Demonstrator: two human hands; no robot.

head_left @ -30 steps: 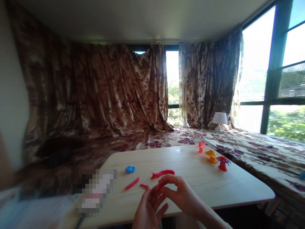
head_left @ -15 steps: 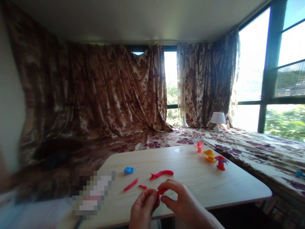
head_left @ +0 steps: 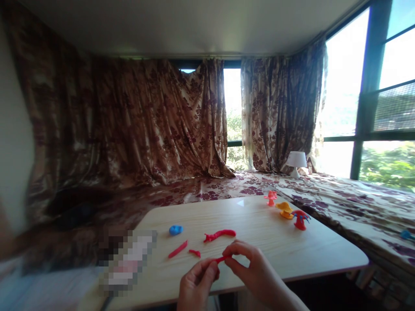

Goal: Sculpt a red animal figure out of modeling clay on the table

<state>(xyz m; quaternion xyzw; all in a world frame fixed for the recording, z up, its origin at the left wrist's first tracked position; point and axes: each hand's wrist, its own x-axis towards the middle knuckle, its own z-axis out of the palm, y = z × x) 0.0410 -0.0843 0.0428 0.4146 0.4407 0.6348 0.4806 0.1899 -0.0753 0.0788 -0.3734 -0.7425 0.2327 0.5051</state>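
Observation:
A thin red strip of modelling clay (head_left: pixel 221 259) stretches between my two hands over the table's near edge. My left hand (head_left: pixel 198 280) pinches one end between thumb and forefinger. The other end is in the fingertips of my right hand (head_left: pixel 249 261). Just beyond my hands lies a longer curved red clay roll (head_left: pixel 220 235) with a knobbly left end. A straight red clay stick (head_left: pixel 178 249) and a small red clay piece (head_left: pixel 195 253) lie to the left. Behind them is a blue clay lump (head_left: pixel 176 230).
Along the table's (head_left: pixel 253 224) right side stand a pink clay figure (head_left: pixel 271 198), a yellow one (head_left: pixel 284 210) and a red one with blue bits (head_left: pixel 301 220). A blurred-out object (head_left: pixel 129 263) lies at the left edge. A white lamp (head_left: pixel 296 163) stands behind.
My hands have moved slightly apart, the right one up and to the right, and more of the red strip shows between them. The other clay pieces stay put.

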